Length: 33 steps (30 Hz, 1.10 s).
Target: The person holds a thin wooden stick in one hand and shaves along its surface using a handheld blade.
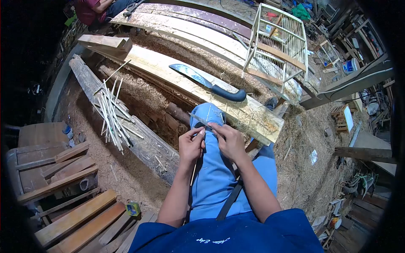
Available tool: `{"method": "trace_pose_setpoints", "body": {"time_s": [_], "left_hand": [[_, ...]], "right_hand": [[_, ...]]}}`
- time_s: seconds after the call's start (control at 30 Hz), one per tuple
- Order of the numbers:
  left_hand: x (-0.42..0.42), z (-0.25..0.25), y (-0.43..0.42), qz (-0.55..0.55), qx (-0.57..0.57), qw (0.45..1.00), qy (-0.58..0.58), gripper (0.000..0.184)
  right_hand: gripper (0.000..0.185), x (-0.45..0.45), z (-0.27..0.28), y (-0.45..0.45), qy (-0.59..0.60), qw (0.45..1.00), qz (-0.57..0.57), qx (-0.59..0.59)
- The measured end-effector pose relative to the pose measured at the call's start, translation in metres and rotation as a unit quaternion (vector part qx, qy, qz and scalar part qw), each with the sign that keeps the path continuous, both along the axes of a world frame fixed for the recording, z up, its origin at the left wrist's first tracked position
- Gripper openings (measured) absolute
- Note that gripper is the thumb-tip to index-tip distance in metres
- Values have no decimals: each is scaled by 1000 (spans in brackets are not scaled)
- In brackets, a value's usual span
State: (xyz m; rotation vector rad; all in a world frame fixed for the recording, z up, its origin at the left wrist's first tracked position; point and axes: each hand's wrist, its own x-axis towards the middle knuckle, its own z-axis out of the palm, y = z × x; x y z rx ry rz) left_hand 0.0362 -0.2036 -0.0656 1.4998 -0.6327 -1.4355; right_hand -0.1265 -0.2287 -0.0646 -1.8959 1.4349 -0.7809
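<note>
My left hand (192, 146) is closed over my knee, its thumb and finger pinched on something too small to make out. Close beside it, my right hand (228, 141) is wrapped round a small knife (199, 119), whose thin blade points up and left. Both hands are above the light blue trouser leg (213, 173). Beyond them a large knife (192, 75) with a black handle lies on the pale wooden beam (156, 63). A bundle of thin sticks (112, 116) rests on the weathered plank (147, 149) to the left.
A wooden cage (276, 46) stands at the upper right. Long boards (181, 25) stretch across the top, near a seated person (95, 10). Wooden slats (76, 213) and a yellow-green object (133, 208) are at lower left. Shavings cover the ground.
</note>
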Motion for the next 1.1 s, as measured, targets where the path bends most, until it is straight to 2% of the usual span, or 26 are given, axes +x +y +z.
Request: {"method": "trace_pose_setpoints", "body": {"time_s": [0.27,0.37,0.43,0.53,0.63,0.73,0.87,0.93,1.07,1.1], "left_hand": [[3,6,42,15,8,1000,13,23],[7,26,66,-9,46,999,7,24],[11,28,80,-3,35,999,10,24],[20,28,90,9,26,1000,14,25],[23,27,89,9,-1,998,60,32],[19,29,77,-4,-25,999,40,34],[13,34,62,-17,-2,999,31,27],[12,33,60,-22,6,999,33,25],[10,34,64,-7,24,999,36,27],[12,34,69,-8,20,999,35,27]], "right_hand": [[31,2,-2,2,2,1000,-21,-5],[27,5,-2,6,43,998,-43,-5],[28,5,-9,7,47,993,-105,-12],[31,-6,-13,1,-29,990,-135,-21],[32,-12,-7,5,-73,994,-86,-8],[30,-16,8,9,-113,992,-46,-20],[30,-15,16,10,-124,992,-18,-2],[30,-16,18,11,-127,991,47,-10],[36,-14,29,22,-15,994,100,34],[37,-14,26,22,-23,995,94,20]]}}
